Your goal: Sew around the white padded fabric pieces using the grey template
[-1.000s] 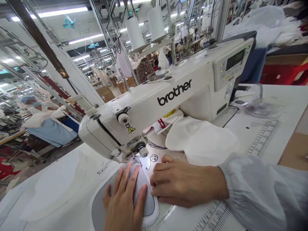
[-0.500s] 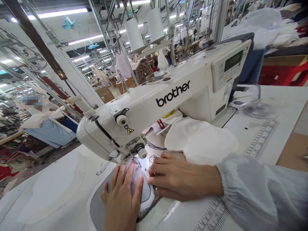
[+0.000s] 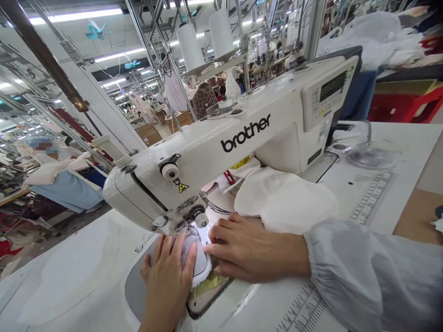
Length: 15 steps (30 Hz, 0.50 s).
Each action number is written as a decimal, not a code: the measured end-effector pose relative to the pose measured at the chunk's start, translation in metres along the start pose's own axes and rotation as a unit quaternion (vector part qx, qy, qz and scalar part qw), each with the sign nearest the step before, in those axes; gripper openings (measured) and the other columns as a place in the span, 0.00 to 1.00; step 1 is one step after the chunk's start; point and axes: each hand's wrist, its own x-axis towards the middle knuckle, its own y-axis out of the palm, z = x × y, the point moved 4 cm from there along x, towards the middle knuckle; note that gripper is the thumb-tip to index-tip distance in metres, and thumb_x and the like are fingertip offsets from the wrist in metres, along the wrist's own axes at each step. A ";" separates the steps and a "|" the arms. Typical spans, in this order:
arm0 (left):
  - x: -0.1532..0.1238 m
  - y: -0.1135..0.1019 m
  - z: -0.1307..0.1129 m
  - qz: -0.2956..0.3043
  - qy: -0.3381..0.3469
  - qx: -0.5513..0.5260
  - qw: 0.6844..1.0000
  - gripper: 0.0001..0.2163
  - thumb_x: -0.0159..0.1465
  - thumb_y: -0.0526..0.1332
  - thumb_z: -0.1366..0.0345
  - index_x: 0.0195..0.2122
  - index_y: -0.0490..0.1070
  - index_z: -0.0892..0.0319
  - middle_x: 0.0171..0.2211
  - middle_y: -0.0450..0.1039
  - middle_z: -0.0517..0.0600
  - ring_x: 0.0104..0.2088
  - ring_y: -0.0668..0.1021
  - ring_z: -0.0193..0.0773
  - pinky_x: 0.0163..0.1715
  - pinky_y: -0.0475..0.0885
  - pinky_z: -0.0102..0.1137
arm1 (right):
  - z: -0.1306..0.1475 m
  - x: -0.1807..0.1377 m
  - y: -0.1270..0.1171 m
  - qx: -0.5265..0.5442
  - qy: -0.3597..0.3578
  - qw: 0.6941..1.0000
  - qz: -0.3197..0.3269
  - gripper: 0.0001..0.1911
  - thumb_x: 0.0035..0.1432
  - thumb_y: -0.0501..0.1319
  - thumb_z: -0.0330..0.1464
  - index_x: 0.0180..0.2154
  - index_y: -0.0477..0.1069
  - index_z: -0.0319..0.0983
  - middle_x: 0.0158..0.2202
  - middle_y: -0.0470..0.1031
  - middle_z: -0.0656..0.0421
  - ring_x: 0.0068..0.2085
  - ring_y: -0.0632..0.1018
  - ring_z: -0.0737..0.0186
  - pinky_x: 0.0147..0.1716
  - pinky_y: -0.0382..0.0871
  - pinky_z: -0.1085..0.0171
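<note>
A small white fabric piece with a fuzzy rim and a dark line along its curved edge lies under the needle area of a white sewing machine. My left hand rests flat on it, fingers spread and fingertips close to the presser foot. From the right, my right hand reaches in with bent, bunched fingers closed at the piece's right edge. The exact pinch is partly hidden. Below the fabric, the metal bed plate shows.
Behind my right hand, a larger white fabric piece lies under the machine arm. A red clip sits by it. Thread cones stand above. A clear round dish is at the right, and a person sits far left.
The small fabric piece has shifted up toward the needle, with my left hand moving along on it. More of the bed plate shows below. My right fingers have stayed by its edge.
</note>
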 end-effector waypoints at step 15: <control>0.012 0.016 0.022 0.016 0.031 0.038 0.999 0.20 0.68 0.46 0.58 0.55 0.70 0.52 0.56 0.72 0.56 0.59 0.69 0.51 0.56 0.63 0.53 | 0.000 0.001 -0.001 -0.015 -0.016 1.000 -0.011 0.16 0.70 0.55 0.42 0.38 0.73 0.37 0.41 0.74 0.58 0.41 0.70 0.61 0.42 0.58 0.58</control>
